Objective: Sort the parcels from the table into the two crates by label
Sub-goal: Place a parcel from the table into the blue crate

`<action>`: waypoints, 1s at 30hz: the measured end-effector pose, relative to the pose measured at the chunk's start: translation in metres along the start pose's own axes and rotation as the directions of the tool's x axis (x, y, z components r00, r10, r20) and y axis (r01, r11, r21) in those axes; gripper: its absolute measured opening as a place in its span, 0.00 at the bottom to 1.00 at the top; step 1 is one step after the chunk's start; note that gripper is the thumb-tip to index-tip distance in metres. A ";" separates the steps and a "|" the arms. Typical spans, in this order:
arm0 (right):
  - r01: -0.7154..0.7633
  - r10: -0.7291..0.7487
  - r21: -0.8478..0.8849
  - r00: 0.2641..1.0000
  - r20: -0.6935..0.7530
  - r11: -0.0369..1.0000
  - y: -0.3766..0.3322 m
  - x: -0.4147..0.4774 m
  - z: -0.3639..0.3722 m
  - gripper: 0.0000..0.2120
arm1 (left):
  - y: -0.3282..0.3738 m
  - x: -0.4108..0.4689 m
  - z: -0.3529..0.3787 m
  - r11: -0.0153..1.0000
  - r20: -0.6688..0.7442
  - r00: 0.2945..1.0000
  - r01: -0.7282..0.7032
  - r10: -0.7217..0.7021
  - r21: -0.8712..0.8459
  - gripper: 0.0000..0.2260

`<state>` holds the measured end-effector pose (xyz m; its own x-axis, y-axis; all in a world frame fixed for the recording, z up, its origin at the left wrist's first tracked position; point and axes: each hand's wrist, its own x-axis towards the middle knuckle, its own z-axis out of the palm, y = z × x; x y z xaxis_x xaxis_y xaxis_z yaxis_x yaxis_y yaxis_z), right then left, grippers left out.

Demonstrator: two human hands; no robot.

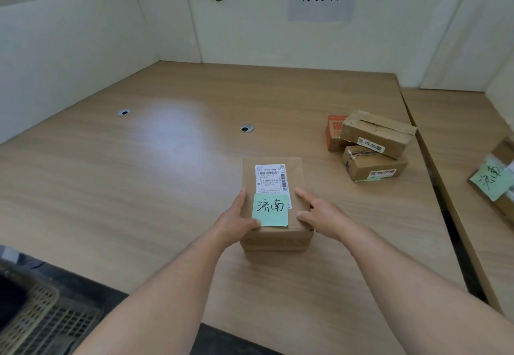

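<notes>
A brown cardboard parcel (274,236) lies on the wooden table (139,176) near its front edge. It carries a white shipping label and a green sticky note (270,210) with handwriting. My left hand (237,219) grips the parcel's left side, thumb on the note's lower corner. My right hand (317,212) touches the parcel's right side with the index finger stretched along the top edge. A meshed crate (36,315) shows at the lower left, below the table.
Three more parcels (370,146) are piled at the table's right edge. Another box with a green note (493,179) sits on the adjoining table at far right. Two cable holes (247,128) are set in the tabletop. White partition walls enclose the back and left.
</notes>
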<state>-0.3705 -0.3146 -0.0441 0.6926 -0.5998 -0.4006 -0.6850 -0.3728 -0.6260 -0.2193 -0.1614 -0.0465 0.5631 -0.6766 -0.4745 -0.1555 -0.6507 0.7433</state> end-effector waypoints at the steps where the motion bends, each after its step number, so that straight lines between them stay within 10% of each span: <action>1: 0.005 -0.007 0.041 0.999 0.035 0.999 0.001 0.002 -0.001 0.34 | -0.002 -0.001 -0.002 1.000 0.008 1.000 0.002 -0.001 -0.025 0.40; 16: 0.185 -0.230 0.193 0.942 0.243 0.964 -0.025 0.055 0.013 0.44 | -0.036 -0.031 -0.014 0.959 -0.277 0.958 -0.001 -0.080 -0.282 0.44; 30: 0.454 -0.452 0.078 0.826 0.338 0.888 -0.189 0.046 0.140 0.43 | -0.144 -0.114 -0.138 0.961 -0.557 0.823 -0.054 -0.111 -0.272 0.43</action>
<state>-0.1776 -0.1726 -0.0374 0.9576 -0.0874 -0.2745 -0.2763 -0.5477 -0.7897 -0.1492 0.0569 -0.0340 0.9326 -0.2928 -0.2107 0.0409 -0.4944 0.8682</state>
